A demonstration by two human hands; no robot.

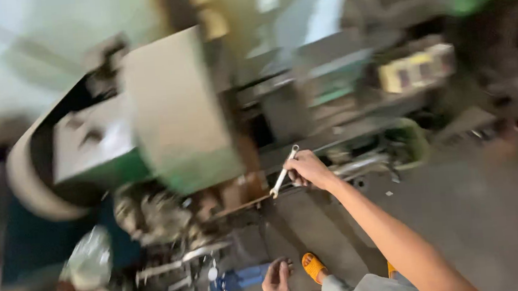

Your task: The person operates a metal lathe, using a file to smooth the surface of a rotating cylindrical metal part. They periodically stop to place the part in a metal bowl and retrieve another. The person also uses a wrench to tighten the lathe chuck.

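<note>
Fingers of my left hand [277, 281] hang loosely spread and hold nothing, low in the view beside a blue tool [243, 279] on the floor, with my orange sandal [313, 266] just to the right of them. Further out, my right hand [308, 170] is closed around the middle of a silver wrench [284, 172], which is tilted with its lower end near the rusty edge of the machine base [238, 196]. Behind that I see the big green and grey machine [146, 123], very blurred, and a yellow box [416, 68] far at the right.
</note>
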